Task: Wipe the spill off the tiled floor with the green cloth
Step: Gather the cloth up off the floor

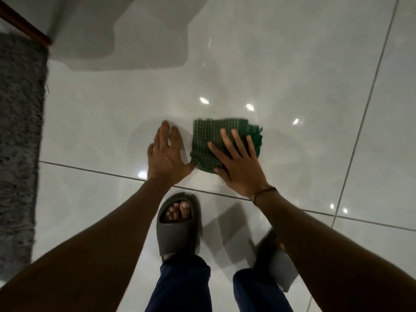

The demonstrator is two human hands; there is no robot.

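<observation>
Shiny pale tiles (281, 64) cover the whole floor, with thin dark lines running between them and small bright spots of light on top. Near the middle of the frame, the right hand (242, 164) lies flat on the green cloth (213, 143) with its fingers spread wide apart, pressing down and not gripping. The cloth is folded into a thick square and rests on the floor just above one of the dark tile lines. It has a little checked pattern, and its right edge looks frayed and bunched. A thin dark band (264, 192) goes around the right wrist. Just beside the cloth, to the left of it, the left hand (166, 156) is open too, with its fingers stretched out and its thumb close to the cloth's lower left corner. It looks a bit blurry, and I cannot tell if it touches the floor. Around the left hand there is a faint round wet patch (144, 136) on the tile. Lower down in the middle of the frame, a foot sits in a dark grey slipper (179, 224) with the toes showing. The other slipper (274, 262) is at the lower right, partly hidden by the right arm. Dark blue trouser legs (184, 287) show at the bottom edge. Along the left edge of the frame lies a fluffy grey rug (20, 143), well apart from the hands. A brown wooden strip (24, 23) crosses the upper left corner.
</observation>
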